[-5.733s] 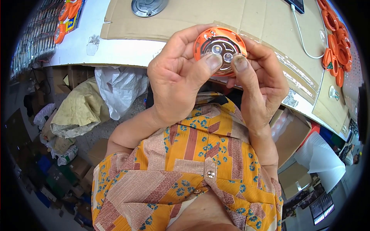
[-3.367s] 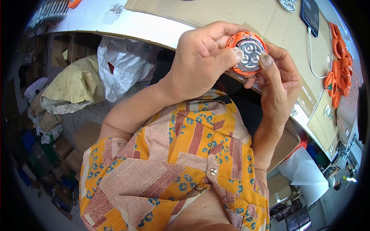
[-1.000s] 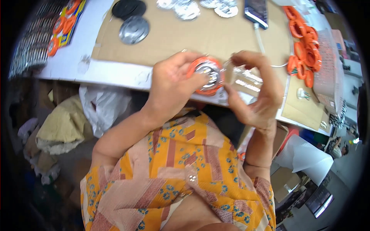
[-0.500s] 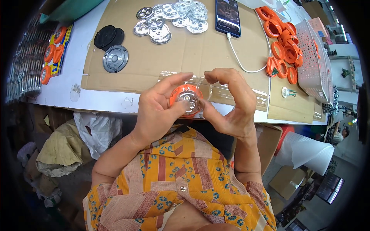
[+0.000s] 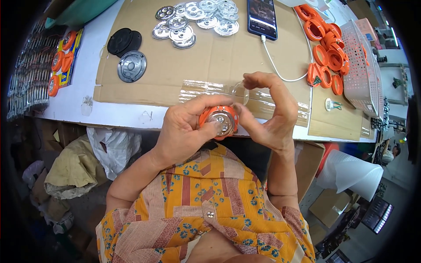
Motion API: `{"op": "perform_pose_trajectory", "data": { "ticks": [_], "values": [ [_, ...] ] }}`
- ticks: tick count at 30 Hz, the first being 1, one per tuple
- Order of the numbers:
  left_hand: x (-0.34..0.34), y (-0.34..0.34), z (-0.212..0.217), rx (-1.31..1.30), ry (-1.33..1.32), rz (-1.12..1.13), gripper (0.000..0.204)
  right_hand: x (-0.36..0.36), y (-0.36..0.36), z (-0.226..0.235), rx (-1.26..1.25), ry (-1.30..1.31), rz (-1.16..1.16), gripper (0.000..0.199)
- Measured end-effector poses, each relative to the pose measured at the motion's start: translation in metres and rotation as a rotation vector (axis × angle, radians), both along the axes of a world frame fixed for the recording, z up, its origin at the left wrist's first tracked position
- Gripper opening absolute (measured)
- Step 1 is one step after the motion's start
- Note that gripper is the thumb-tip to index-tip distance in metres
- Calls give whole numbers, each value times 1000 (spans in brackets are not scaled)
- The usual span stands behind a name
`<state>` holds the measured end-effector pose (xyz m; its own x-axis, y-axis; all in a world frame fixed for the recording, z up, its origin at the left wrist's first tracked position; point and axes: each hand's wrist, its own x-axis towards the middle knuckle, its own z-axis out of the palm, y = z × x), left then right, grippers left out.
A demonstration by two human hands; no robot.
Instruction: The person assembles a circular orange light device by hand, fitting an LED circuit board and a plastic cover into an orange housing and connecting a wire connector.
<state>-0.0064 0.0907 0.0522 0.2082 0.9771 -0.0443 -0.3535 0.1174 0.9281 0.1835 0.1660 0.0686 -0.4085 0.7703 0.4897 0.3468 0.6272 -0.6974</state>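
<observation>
In my left hand (image 5: 175, 129) is a round orange casing (image 5: 234, 115), held close to the table's front edge. A shiny silver reflector disc (image 5: 225, 122) with round holes sits inside it, and my left thumb presses on the disc. My right hand (image 5: 276, 116) is curved to the right of the casing. Between its thumb and forefinger is a thin clear ring (image 5: 247, 95), standing edge-on just above and right of the casing. The right thumb tip is close to the casing's rim; whether it touches cannot be made out.
Silver reflector discs (image 5: 182, 33) lie piled at the back of the cardboard sheet (image 5: 197, 61). Black discs (image 5: 120, 41) and a grey disc (image 5: 131, 66) lie left. A phone (image 5: 263, 19) with white cable lies right, near orange rings (image 5: 322, 55) and a white perforated basket (image 5: 359, 70).
The casing has tilted and shifted slightly right and down in my left hand. My right hand has drawn the clear ring up and to the right, away from the casing.
</observation>
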Motion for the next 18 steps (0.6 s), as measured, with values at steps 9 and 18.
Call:
{"op": "perform_pose_trajectory", "data": {
  "ticks": [9,18],
  "values": [
    [2,2,0,-105,1,107,39,-4,-13,6,58,-33,-11,43],
    [4,2,-6,-108,-49,224,40,-6,-24,9,60,-39,-26,43]
  ]
}}
